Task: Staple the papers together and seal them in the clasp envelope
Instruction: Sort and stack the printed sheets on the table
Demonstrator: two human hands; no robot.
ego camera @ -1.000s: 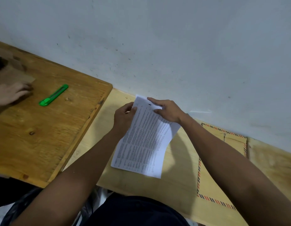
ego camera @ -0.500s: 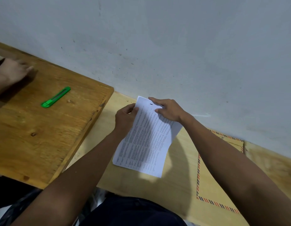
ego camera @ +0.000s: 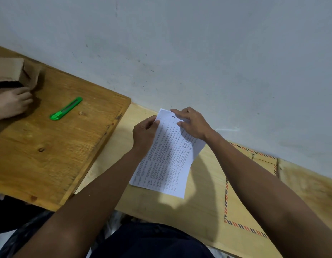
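Observation:
Printed white papers [ego camera: 167, 157] are lifted over the pale wooden table [ego camera: 198, 211], their lower end hanging toward me. My left hand [ego camera: 144, 132] pinches their upper left edge. My right hand [ego camera: 192, 122] holds the top right part, index finger stretched along the top edge beside a dark staple mark [ego camera: 173, 116]. The brown clasp envelope [ego camera: 241, 198] with a red and blue striped border lies flat at the right, partly under my right forearm. No stapler is in view.
A darker wooden board [ego camera: 49, 146] lies at the left with a green utility knife [ego camera: 65, 108] on it. Another person's hand [ego camera: 10, 103] rests by a cardboard box [ego camera: 14, 71] at the far left. A grey wall [ego camera: 198, 53] runs close behind.
My hands and the papers have stayed almost as they were. At the far left, the other person's hand has moved and a cardboard box has come into sight.

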